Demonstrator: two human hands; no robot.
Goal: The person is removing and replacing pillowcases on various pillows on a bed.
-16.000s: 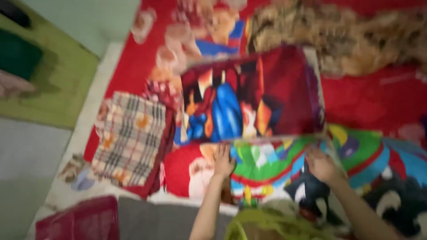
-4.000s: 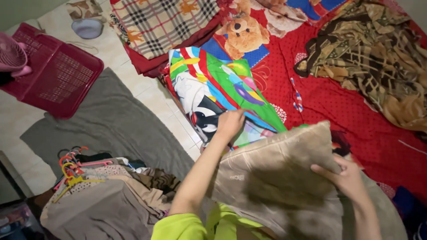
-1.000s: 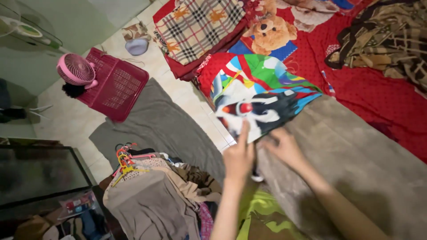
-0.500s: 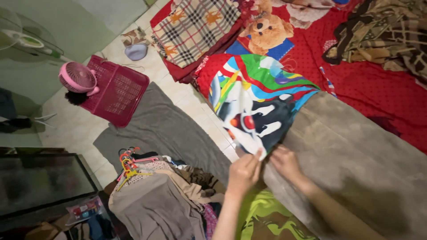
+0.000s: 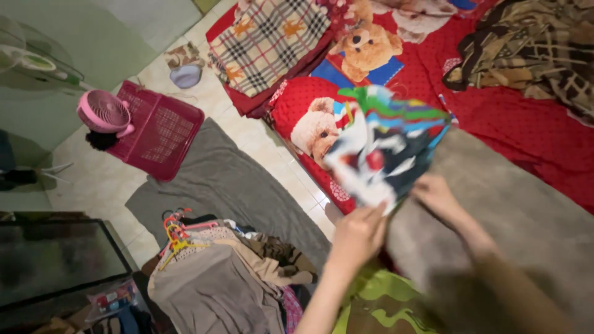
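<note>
Both hands on the cartoon pillowcase (image 5: 383, 154), lifted above the red bedsheet (image 5: 513, 117) (blurred, mid-motion). Left hand (image 5: 359, 235) fingers pinch its lower edge; right hand (image 5: 438, 196) grips the edge beside the tan pillow (image 5: 520, 210), finger pose can't tell. Plaid cloth (image 5: 269, 40) beyond the pillowcase, red basket (image 5: 158, 130) and pink fan (image 5: 102, 112) on the floor left of it.

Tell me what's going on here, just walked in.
A person kneels at a red bedsheet, both hands gripping a bright cartoon-print cloth, blurred with motion. The left hand holds its near edge; the right hand holds it beside a long beige pillow. A pile of clothes on hangers lies at left.
</note>
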